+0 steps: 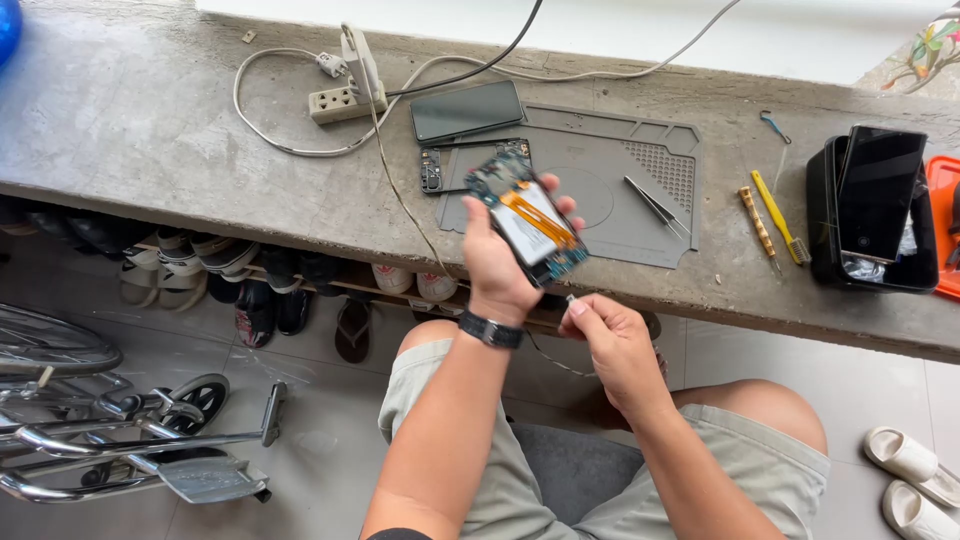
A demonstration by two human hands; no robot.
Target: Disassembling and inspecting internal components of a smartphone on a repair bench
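At frame centre, the left hand grips an opened phone; the right hand pinches a cable plug just below it.

A: Bench is a grey concrete slab. What's lying on it?

B: Grey work mat in the middle, with tweezers on it, a dark phone across its top-left corner and a phone back frame just below (partly on the mat).

A: Left side?

B: White power strip with looping cables.

A: Right?

B: Two yellow-handled tools side by side, a small blue hook tool above them, then a black tray holding a dark screen. An orange thing sits at the edge, cut off.
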